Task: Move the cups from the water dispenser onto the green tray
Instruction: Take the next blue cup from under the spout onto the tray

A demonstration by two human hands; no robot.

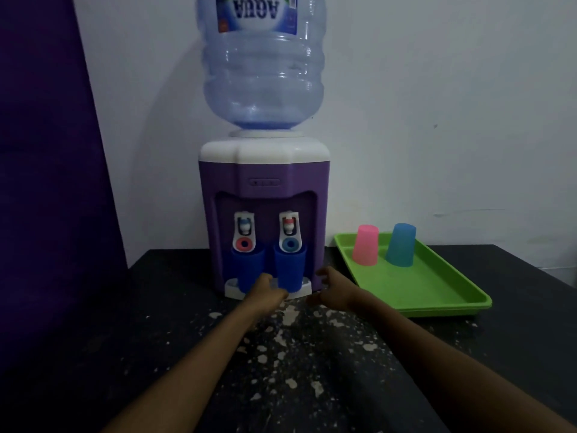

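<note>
Filling the far left is a dark purple panel (46,151), with a white wall (437,104) behind everything else. Next comes the purple water dispenser (263,173), which stands on the black countertop (125,323) and carries an upturned clear blue water bottle (262,73) on its white top. Two taps sit in its recess: the left tap (244,232) has a pink button, the right tap (290,232) a blue one. Under each tap a dark blue cup stands upright on the white drip tray (232,289); the left blue cup (248,267) and the right blue cup (290,267) are close together but apart.

The left hand (265,290) reaches in between the two cups at their bases, touching or nearly touching the left cup; its fingers are hidden from this angle, so I cannot tell whether it is closed or grasping anything. The right hand (327,284) is just right of the right blue cup, fingers spread and curled toward it, holding nothing and not clearly touching it.

Pale specks and blotches mark the countertop below both forearms.

Further right, a green tray (437,295) lies on the countertop beside the dispenser. Two cups stand upside down at its far end: a pink cup (366,245) and, to its right, a light blue cup (401,245), near each other but not touching.
</note>
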